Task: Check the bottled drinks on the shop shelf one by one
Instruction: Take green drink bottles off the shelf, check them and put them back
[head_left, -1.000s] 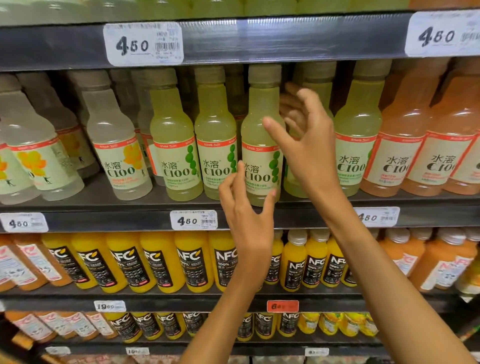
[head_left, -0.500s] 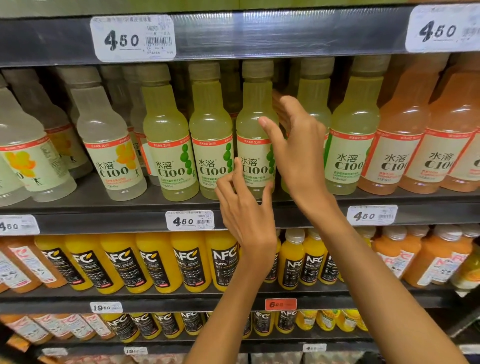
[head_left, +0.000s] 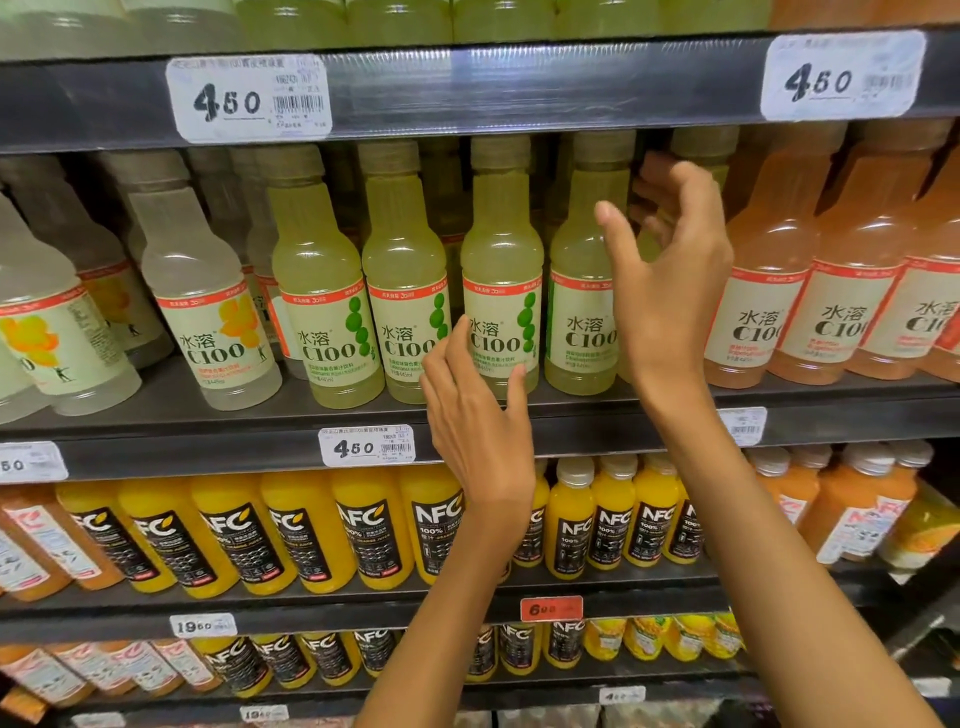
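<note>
Bottled drinks of the pale green C100 kind (head_left: 503, 291) stand upright in a front row on the middle shelf (head_left: 208, 441), clear ones to their left and orange ones (head_left: 769, 291) to the right. Left hand (head_left: 475, 415) is open at the base of one green bottle, fingertips at its label, gripping nothing. Right hand (head_left: 670, 280) is open, fingers loosely spread, reaching in beside the neighbouring green bottle (head_left: 582, 312). Judged mid-check; the next move calls for closing on that bottle without toppling its neighbours.
</note>
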